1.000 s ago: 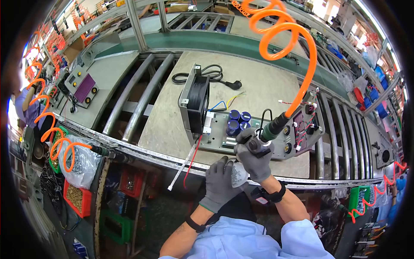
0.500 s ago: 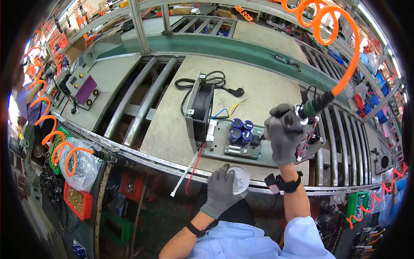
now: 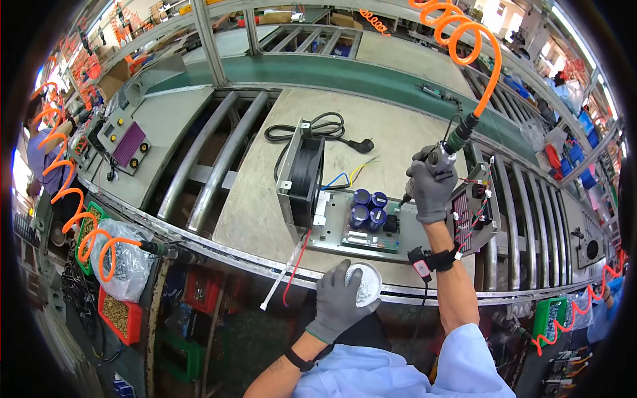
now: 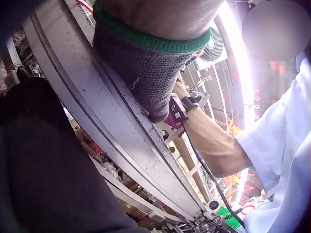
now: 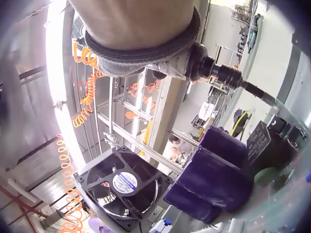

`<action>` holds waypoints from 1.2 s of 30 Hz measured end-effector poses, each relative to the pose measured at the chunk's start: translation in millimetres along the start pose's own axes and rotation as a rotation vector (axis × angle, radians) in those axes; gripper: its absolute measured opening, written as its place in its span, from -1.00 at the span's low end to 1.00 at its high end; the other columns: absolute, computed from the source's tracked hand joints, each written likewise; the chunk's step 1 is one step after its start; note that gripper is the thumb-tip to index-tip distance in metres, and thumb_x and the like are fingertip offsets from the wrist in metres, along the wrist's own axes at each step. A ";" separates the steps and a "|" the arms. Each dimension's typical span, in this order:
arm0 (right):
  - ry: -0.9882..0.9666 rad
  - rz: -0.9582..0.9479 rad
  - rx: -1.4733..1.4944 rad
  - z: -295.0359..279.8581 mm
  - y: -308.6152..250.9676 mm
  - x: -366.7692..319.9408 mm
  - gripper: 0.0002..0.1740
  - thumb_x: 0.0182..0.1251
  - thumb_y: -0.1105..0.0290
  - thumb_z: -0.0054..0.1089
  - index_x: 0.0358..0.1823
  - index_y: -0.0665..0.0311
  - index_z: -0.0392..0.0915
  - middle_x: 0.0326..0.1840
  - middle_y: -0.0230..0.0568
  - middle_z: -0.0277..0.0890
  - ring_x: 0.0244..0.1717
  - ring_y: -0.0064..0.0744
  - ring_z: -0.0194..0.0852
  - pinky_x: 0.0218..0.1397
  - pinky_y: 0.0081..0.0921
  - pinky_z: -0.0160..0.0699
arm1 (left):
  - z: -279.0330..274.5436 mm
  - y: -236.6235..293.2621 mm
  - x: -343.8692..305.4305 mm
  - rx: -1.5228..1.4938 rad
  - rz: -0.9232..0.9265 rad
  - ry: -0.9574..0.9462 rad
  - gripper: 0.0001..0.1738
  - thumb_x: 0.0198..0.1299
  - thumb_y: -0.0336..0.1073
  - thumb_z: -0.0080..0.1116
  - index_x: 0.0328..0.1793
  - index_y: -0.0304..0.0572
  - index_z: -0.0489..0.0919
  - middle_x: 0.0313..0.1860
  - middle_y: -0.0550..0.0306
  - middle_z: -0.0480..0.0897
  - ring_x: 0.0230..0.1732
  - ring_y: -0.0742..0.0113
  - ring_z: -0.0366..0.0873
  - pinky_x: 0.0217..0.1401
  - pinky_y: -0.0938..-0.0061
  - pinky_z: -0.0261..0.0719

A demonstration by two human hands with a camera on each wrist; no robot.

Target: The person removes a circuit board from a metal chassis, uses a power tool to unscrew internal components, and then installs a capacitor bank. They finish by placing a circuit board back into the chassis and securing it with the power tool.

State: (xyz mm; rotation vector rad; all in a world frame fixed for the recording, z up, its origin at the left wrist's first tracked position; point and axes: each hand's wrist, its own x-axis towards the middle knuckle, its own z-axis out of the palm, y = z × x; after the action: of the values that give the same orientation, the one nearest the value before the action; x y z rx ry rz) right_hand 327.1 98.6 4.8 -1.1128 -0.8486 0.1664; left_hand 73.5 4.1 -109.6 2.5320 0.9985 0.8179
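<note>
Driver: a grey air-powered screwdriver (image 3: 441,161) in the right hand (image 3: 432,192), above the right part of the circuit board (image 3: 379,243).
Right hand: fingers curled round the driver's body, neither spread nor pressed flat.
Driver's direction: bit aimed down and towards the person's left, its tip near the black block (image 5: 260,144) by the capacitors (image 3: 369,209); I cannot tell whether it touches anything.
Driver's long axis: slanted, from the orange coiled hose (image 3: 492,78) at upper right to the bit at lower left in the head view.
Left hand: (image 3: 337,298) fingers bent over the rim of a white dish (image 3: 373,270), gripping it just beyond the near edge of the bench (image 3: 252,192).
Dish: round, open side up, small bright pieces (image 3: 361,292) inside; too small to name.
Circuit board: long side roughly across the bench, mounted on a metal base plate (image 3: 330,233), four purple-blue capacitors standing on it.
Fan: (image 3: 306,178) upright at the plate's left end, red and white leads (image 3: 283,278) trailing over the bench's near edge.
Vented panel: (image 3: 462,211) at the right end, wires across its face.
Power cord: (image 3: 325,126) black, looped behind the fan, its plug lying on the bench.
</note>
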 end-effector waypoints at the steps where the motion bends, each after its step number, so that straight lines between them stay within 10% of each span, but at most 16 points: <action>1: -0.002 0.015 0.013 0.4 1.2 1.4 -0.80 0.13 0.70 0.21 -0.23 0.31 0.49 -0.41 -0.34 0.54 -0.46 -0.60 0.50 -0.42 -0.59 0.49 | 0.4 -0.3 0.1 0.005 0.000 -0.001 -0.16 -0.14 0.32 0.48 0.17 -0.08 0.61 0.32 -0.17 0.47 0.27 -0.15 0.39 0.30 -0.03 0.35; 10: -0.084 0.046 -0.043 -10.5 -10.7 -7.9 -0.81 0.12 0.69 0.26 -0.22 0.37 0.57 -0.38 -0.31 0.60 -0.42 -0.62 0.52 -0.40 -0.59 0.53 | -2.8 2.0 0.7 -0.017 -0.026 0.004 -0.05 -0.15 0.30 0.49 0.28 -0.17 0.53 0.32 -0.14 0.47 0.27 -0.13 0.41 0.32 -0.03 0.37; 11: -0.093 -0.196 -0.233 -9.0 -26.7 -15.5 -0.83 0.17 0.69 0.24 -0.21 0.37 0.55 -0.38 -0.29 0.60 -0.43 -0.61 0.53 -0.43 -0.60 0.52 | -3.1 1.7 3.0 -0.021 -0.032 0.009 -0.03 -0.16 0.29 0.50 0.31 -0.19 0.51 0.32 -0.14 0.47 0.28 -0.12 0.41 0.32 -0.02 0.37; 19: -0.321 0.348 0.286 0.9 -83.5 -123.7 -0.73 0.21 0.65 0.21 -0.05 0.36 0.52 -0.21 -0.26 0.58 -0.29 -0.59 0.56 -0.32 -0.59 0.56 | 3.0 -1.1 -2.3 -0.072 0.005 0.084 0.05 -0.19 0.21 0.56 0.34 -0.33 0.43 0.32 -0.14 0.47 0.29 -0.11 0.42 0.29 -0.03 0.41; 36: -0.254 0.248 0.140 4.5 -61.0 -143.9 -0.68 0.08 0.74 0.28 -0.11 0.33 0.57 -0.20 -0.26 0.63 -0.21 -0.54 0.59 -0.13 -0.53 0.62 | 3.3 -3.9 -1.7 -0.079 0.004 0.113 0.01 -0.17 0.22 0.55 0.32 -0.27 0.44 0.28 -0.14 0.47 0.23 -0.09 0.45 0.24 0.03 0.45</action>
State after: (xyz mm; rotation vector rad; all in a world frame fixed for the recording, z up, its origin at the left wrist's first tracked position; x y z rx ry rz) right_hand 208.4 -0.7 -17.5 -1.0764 -0.9063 0.5753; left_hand 72.4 5.4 -114.7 2.4459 0.9751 0.9910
